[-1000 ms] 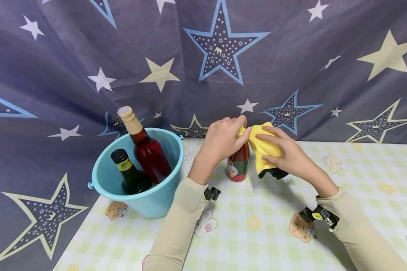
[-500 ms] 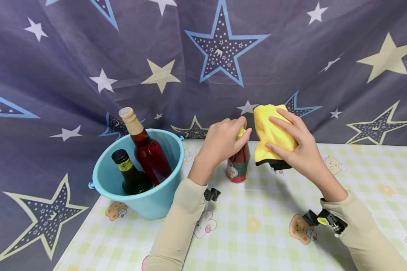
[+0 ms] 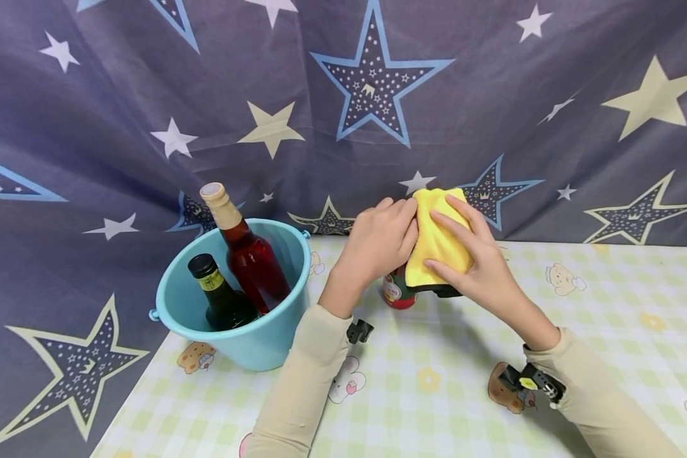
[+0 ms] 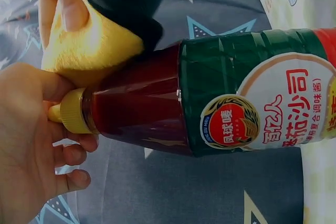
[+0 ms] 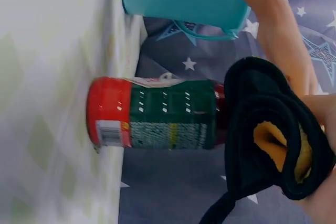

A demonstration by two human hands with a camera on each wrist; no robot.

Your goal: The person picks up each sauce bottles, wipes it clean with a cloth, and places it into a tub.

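Off to the left of your left hand (image 3: 380,238) sits a blue bucket (image 3: 246,346) holding two bottles: a short dark one (image 3: 220,296) and a taller one of red liquid (image 3: 246,254) that leans against the rim, too long to stand inside upright. Neither is touched.

Your left hand curls over the top of the sauce bottle (image 3: 397,291), fingers and thumb gripping round the yellow cap (image 4: 71,111); that grip probably steadies the upright bottle on the checked tablecloth (image 3: 435,381) so it does not tip under sideways pressure. The left wrist view shows the cap tucked into your palm, and the red sauce with the green label below it.

Pressed against the right side of that bottle, just beside your left fingers, is the yellow cloth (image 3: 435,245), folded so its black backing (image 5: 262,129) faces the bottle's shoulder. Your right hand (image 3: 469,264) lies flat over the cloth, fingers spread and nearly straight, pushing it onto the bottle rather than pinching it, a hold suited to rubbing. Behind both hands hangs a starry curtain (image 3: 343,95).
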